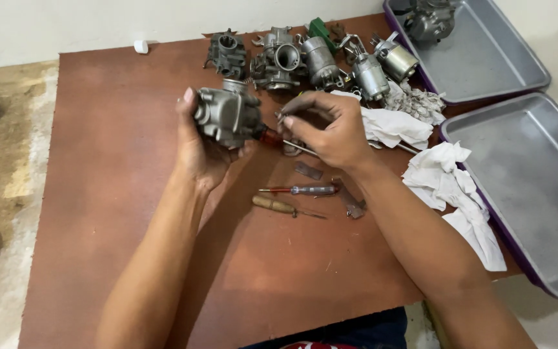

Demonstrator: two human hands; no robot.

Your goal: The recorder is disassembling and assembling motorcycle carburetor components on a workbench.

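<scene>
Carburetor (227,116): grey cast body, held up off the bench (130,194) in my left hand (205,145), roughly centre of view.
Left grip: closed around the carb body, palm under it, fingers wrapped behind.
Right hand (330,129): grip pinched shut on a red-handled screwdriver (271,137), handle end just beside the carb; the shaft runs back under my palm. Can't tell if the tip is seated in anything.
Bench: brown board. Below my hands lie a second red-handled screwdriver (301,190), a wooden-handled tool (282,207) and small flat metal bits (308,170).
Back row: more carburetors (279,58) and cylindrical metal parts (369,74), packed close together.
Right side: white rags (453,181), two grey metal trays (524,161); the far tray holds another carb.
Risk 1: driver slips off and gouges the soft casting or jabs my left palm; cause is working freehand in the air with no support.
Risk 2: small screws or springs drop and vanish among rags and loose bits.
</scene>
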